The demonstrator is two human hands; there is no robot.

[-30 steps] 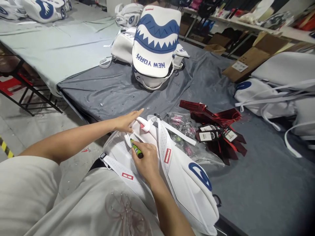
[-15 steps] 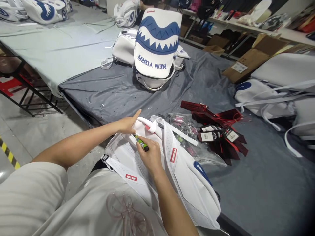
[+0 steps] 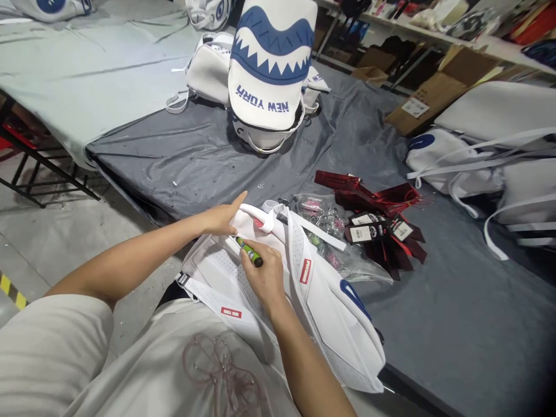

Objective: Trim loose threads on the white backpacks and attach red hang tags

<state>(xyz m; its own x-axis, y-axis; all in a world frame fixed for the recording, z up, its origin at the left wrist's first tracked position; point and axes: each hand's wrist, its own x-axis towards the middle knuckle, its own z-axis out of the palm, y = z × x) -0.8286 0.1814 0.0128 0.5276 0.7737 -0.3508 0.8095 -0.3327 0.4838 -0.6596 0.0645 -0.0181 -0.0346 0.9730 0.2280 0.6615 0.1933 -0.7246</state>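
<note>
Head view | right hand hides green lighter's lower end | backpack

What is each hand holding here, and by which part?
The right hand grips a green marker around its rear end, tip toward the white backpack. The left hand grips nothing; it presses flat on the backpack's top, beside the carry handle.
</note>
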